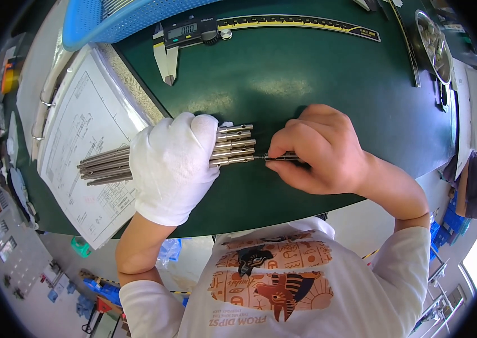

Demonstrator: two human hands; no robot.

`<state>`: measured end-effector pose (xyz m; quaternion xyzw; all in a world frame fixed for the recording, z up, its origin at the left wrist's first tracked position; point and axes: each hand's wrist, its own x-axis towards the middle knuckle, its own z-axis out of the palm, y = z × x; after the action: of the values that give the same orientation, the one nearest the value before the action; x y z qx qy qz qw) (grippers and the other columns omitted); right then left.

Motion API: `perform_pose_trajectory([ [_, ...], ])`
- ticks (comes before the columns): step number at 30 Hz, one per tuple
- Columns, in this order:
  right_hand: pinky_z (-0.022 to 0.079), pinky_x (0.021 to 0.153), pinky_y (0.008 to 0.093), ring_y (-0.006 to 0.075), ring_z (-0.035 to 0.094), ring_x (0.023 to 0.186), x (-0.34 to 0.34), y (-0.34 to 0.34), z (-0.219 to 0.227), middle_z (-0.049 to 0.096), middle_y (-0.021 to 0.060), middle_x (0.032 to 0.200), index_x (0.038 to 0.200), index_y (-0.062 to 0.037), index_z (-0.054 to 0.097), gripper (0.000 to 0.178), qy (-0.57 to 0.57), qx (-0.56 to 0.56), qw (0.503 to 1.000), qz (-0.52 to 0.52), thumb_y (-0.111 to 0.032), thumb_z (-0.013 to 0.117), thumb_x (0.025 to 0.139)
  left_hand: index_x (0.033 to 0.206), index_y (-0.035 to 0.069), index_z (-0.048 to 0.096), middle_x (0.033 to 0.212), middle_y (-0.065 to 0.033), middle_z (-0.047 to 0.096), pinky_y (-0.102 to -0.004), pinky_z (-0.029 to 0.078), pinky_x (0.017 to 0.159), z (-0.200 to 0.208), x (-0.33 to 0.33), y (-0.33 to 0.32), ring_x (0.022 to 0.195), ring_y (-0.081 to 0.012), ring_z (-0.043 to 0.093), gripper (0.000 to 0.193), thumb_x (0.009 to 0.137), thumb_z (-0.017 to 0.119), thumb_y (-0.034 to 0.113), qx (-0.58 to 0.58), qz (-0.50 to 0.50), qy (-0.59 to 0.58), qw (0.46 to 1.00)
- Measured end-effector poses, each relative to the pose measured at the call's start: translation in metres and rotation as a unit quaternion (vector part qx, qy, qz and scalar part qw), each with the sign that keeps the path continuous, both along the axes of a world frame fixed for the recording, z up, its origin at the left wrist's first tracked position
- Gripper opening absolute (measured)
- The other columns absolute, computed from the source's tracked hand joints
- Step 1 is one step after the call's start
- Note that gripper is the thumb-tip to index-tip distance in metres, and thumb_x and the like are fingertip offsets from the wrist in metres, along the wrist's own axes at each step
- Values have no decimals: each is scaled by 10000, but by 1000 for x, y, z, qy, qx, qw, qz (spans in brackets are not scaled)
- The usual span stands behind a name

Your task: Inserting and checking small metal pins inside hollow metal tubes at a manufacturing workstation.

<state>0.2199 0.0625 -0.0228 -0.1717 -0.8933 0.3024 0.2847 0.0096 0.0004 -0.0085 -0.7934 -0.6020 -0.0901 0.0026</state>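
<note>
My left hand [174,166], in a white glove, is closed around a bundle of several slim metal rods [234,144]. Their thicker ends, with small cross holes, point right, and the thin ends stick out on the left over a paper drawing. Bare and closed, my right hand [326,155] pinches a small slender metal tool [274,158] between thumb and forefinger. The tool's thin dark tip meets the end of the nearest rod; whether it sits inside the end I cannot tell. My right fingers cover most of the tool.
A digital caliper [283,21] lies on the green table [340,73] beyond my hands. Left of it is a blue basket [131,23], with an open ring binder of drawings [89,121] below. A metal bowl of small parts [438,59] stands far right beside another long scale [410,53].
</note>
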Motion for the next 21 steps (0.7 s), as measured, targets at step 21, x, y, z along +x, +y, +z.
perform_pose_trajectory([
  [21, 376, 500, 322, 204, 482, 477, 1, -6, -2, 507, 26, 620, 829, -66, 542, 237, -88, 110, 990, -4, -199, 707, 723, 768, 109, 519, 636, -46, 501, -403, 410, 487, 2, 1, 1, 552, -250, 543, 211, 638, 684, 126, 17, -12, -13, 1000],
])
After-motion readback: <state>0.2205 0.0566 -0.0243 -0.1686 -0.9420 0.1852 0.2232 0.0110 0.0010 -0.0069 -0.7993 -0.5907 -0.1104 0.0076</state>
